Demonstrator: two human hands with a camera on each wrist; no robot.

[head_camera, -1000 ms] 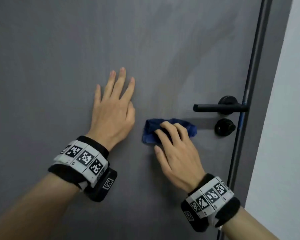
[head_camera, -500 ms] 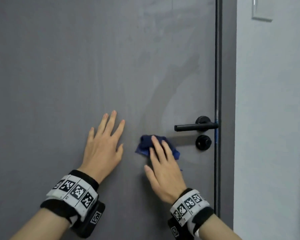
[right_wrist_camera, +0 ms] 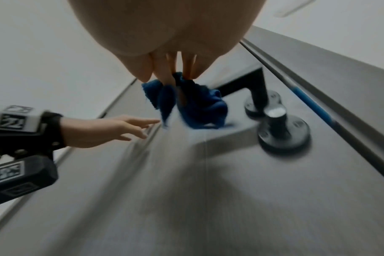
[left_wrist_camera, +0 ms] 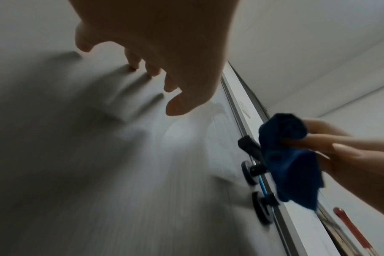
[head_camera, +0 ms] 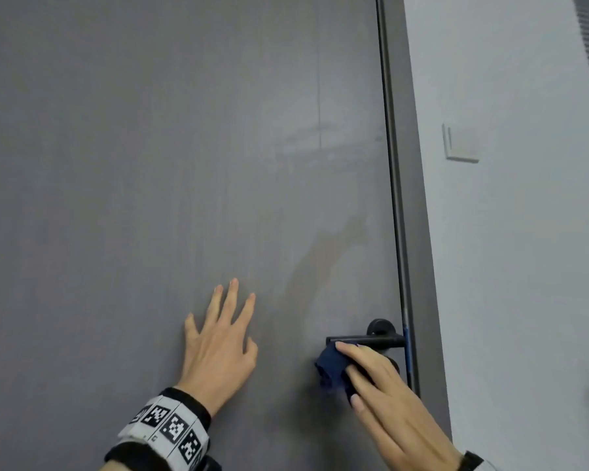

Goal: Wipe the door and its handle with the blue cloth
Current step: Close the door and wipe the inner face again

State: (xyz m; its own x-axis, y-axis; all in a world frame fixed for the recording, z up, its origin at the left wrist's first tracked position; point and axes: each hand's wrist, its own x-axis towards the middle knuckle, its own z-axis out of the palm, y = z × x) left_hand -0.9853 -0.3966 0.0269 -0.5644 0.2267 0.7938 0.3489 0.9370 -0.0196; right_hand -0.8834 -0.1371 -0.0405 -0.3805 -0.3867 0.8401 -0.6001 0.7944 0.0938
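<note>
The blue cloth [head_camera: 334, 370] is bunched in the right hand [head_camera: 386, 399], just under the free end of the black door handle [head_camera: 364, 340] and touching or very nearly touching it; the wrist views are too blurred to settle which. The grip is clamped on the cloth, fingers [right_wrist_camera: 168, 72] pinching its folds while loose corners hang down. Below the handle sits a round lock knob [right_wrist_camera: 283, 133], partly hidden in the head view. The left hand [head_camera: 218, 348] lies flat and spread on the grey door [head_camera: 150, 164], bracing it, holding nothing.

To my eye the step in hand is the handle. To do it well, wrap the cloth round the bar and draw it along from tip to round base, top and underside alike, then circle the knob. Keep the left palm pressing so the door stays put, and avoid pushing the lever down. A light switch [head_camera: 461, 144] sits on the wall [head_camera: 524, 266] to the right.
</note>
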